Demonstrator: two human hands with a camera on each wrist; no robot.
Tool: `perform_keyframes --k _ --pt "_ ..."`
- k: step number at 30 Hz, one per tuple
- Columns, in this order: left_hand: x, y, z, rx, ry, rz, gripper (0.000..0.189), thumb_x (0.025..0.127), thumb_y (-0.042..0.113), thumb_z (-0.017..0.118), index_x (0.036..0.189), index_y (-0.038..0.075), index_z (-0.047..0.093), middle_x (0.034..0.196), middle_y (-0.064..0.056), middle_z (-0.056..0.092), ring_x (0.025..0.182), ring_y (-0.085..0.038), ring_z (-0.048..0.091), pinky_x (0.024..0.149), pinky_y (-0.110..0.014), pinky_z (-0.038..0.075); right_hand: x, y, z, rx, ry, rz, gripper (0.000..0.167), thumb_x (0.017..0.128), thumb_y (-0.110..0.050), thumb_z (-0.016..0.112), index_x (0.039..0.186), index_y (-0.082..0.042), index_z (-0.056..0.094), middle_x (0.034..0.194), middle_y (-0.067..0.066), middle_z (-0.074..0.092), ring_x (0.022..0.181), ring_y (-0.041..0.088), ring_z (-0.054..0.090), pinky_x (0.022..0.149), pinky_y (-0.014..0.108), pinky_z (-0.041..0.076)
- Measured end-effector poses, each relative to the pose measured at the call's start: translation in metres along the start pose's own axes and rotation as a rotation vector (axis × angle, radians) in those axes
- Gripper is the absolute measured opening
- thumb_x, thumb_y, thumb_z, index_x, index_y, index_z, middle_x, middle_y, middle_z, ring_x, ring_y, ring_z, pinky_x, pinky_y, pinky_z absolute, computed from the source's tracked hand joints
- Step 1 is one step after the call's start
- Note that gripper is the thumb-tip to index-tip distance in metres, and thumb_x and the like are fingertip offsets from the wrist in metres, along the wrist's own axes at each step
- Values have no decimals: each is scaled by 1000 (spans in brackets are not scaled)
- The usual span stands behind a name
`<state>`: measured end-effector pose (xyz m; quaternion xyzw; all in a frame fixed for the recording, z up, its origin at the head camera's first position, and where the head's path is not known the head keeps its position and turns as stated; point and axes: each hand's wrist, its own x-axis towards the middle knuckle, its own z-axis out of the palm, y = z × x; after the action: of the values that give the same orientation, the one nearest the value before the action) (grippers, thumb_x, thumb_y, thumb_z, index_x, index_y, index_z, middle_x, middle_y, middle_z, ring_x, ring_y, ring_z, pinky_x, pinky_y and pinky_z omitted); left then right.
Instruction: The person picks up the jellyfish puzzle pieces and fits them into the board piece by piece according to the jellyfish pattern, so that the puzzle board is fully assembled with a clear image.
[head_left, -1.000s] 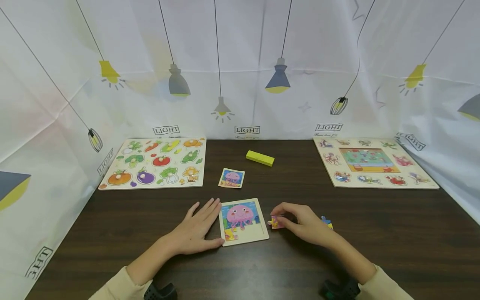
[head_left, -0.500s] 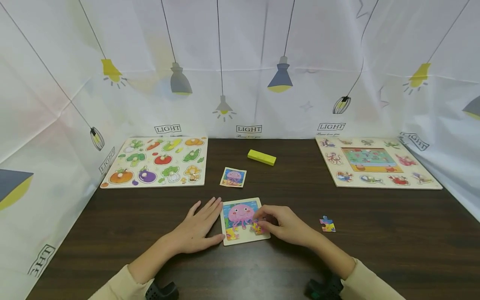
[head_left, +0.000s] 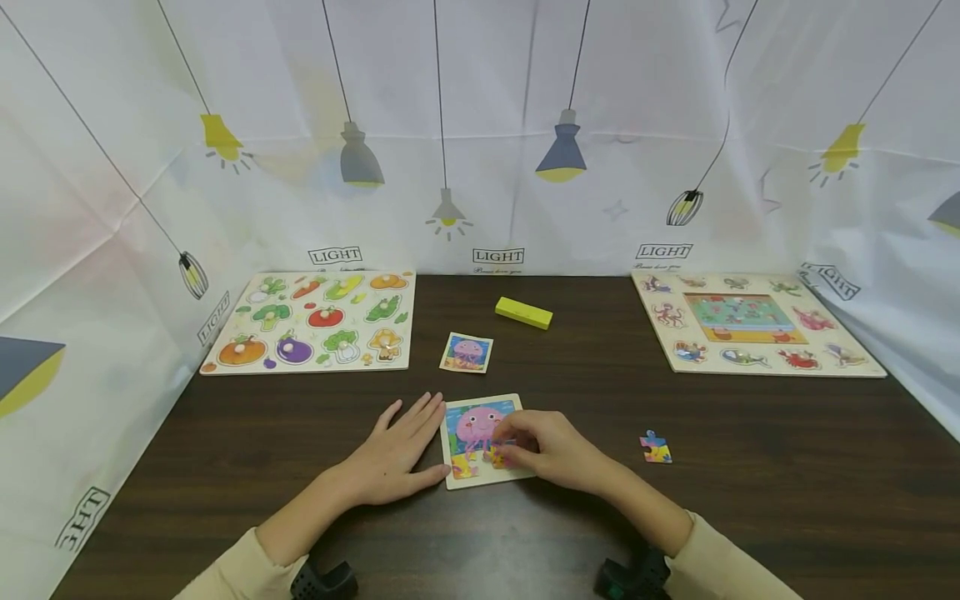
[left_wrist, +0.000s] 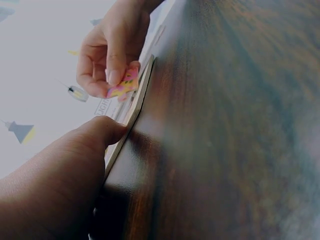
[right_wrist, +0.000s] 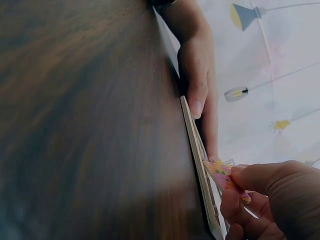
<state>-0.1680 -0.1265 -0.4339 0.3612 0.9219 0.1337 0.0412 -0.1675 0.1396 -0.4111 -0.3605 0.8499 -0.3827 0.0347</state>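
A small square puzzle board [head_left: 480, 482] with a pink jellyfish picture lies in the middle of the table. My left hand [head_left: 408, 458] rests at its left edge with fingers spread out straight, thumb at the near corner. In my right hand [head_left: 558, 450] a pink and yellow puzzle piece [right_wrist: 224, 176] is pinched between thumb and fingers, tilted close over the board's lower row. One yellow piece [head_left: 463, 467] sits in the lower left corner of the board. A second loose puzzle piece [head_left: 656, 447], blue, yellow and pink, lies on the table to the right.
Behind the board lies a small jellyfish picture card [head_left: 467, 353], and farther back a yellow block [head_left: 523, 313]. A vegetable peg board [head_left: 307, 325] stands at the back left, a sea-animal board [head_left: 757, 325] at the back right. A lamp-print cloth [head_left: 480, 125] hangs behind the table.
My right hand has moved left from the table onto the board, carrying the pinched puzzle piece over its lower row. The left hand stays at the board's left edge.
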Motion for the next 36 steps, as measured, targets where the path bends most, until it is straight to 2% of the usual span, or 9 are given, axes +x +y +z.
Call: perform_keyframes --k 8,14,19,27,36 --pt "0 1 -1 -13 1 -2 82 91 61 33 147 4 15 153 -8 9 139 -21 5 106 -52 3 7 -4 9 -15 -20 0 6 86 -15 65 91 -15 64 78 -12 56 65 3 48 56 20 43" --pt "1 1 -2 -14 3 0 81 91 60 34 146 4 15 153 -9 10 139 -21 5 106 -52 3 8 -6 13 -114 18 -50 8 83 -16 69 90 -16 65 82 -13 58 74 4 49 64 22 44" --pt "0 1 -2 -14 1 1 81 91 60 35 146 4 15 152 -9 10 139 -21 5 106 -52 3 9 -5 16 -187 30 -26 9 80 -21 71 88 -19 67 83 -16 58 79 6 44 67 24 38" --pt "0 2 -3 -18 -13 -21 83 90 62 34 147 5 14 153 -8 9 139 -20 3 106 -51 2 8 -2 20 -177 54 -40 7 79 -22 73 85 -20 71 87 -12 62 84 8 44 72 27 37" --pt "0 2 -2 -18 -13 -18 82 90 61 34 147 5 15 153 -8 10 139 -21 4 106 -52 2 7 -1 21 -197 69 -22 6 78 -22 74 83 -21 71 86 -13 60 85 8 44 73 29 37"
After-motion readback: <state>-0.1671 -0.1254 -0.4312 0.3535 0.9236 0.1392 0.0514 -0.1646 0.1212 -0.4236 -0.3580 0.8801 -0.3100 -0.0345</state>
